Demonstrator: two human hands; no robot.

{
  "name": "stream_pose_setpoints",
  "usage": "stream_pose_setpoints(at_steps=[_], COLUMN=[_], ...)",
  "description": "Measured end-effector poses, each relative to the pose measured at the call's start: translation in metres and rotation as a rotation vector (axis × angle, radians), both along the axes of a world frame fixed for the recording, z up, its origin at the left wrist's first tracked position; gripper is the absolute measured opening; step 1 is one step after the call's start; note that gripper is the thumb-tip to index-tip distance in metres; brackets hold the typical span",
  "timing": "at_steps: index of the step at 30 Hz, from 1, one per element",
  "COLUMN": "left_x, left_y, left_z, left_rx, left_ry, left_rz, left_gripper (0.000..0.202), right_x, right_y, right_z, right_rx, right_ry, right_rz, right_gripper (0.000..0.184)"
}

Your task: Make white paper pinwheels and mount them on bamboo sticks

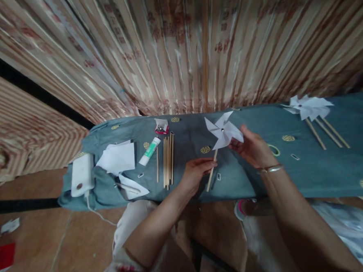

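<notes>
A white paper pinwheel (223,130) on a wooden stick (211,176) is held above the teal-covered table (325,168). My left hand (196,172) is closed on the stick below the wheel. My right hand (252,148) touches a blade of the wheel at its right side, fingers pinched on the paper. A metal pin shows at the wheel's centre.
Loose wooden sticks (167,159), a green-white glue tube (150,151), a small box of pins (161,127), white paper pieces (118,158) and a white power bank (82,175) lie at the left. Finished pinwheels (310,107) lie at the right. A striped curtain hangs behind.
</notes>
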State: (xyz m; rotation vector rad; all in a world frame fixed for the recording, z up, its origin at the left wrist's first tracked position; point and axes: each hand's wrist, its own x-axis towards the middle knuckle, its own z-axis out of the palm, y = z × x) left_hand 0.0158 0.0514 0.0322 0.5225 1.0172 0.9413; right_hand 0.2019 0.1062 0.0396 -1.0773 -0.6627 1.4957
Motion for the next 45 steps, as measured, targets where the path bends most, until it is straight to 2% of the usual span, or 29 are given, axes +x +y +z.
stream_pose_setpoints(at_steps=[5, 16, 24, 30, 34, 39, 45], left_x=[0.001, 0.0, 0.001, 0.001, 0.0, 0.001, 0.002], left_y=[0.001, 0.002, 0.003, 0.003, 0.003, 0.003, 0.003], left_z=[-0.003, -0.005, -0.006, -0.006, -0.004, -0.001, -0.002], left_rx=[-0.001, 0.025, 0.029, 0.044, 0.053, 0.049, 0.051], left_ry=[0.01, -0.004, 0.003, 0.017, 0.017, 0.019, 0.023], left_rz=[0.017, 0.02, 0.032, 0.038, 0.037, 0.049, 0.051], left_gripper=[0.035, 0.03, 0.03, 0.03, 0.032, 0.031, 0.033], right_x=[-0.003, -0.013, -0.017, -0.016, -0.016, -0.02, -0.022], right_y=[-0.005, -0.01, -0.013, -0.011, -0.009, -0.01, -0.013], right_z=[0.003, 0.011, 0.014, 0.006, 0.003, 0.006, 0.005], right_rx=[0.042, -0.002, 0.032, 0.065, 0.059, 0.015, 0.02], right_ry=[-0.067, -0.104, -0.103, -0.118, -0.113, -0.057, -0.082], right_rz=[0.023, 0.047, 0.072, 0.092, 0.109, 0.116, 0.138], right_gripper=[0.026, 0.016, 0.022, 0.02, 0.022, 0.024, 0.028])
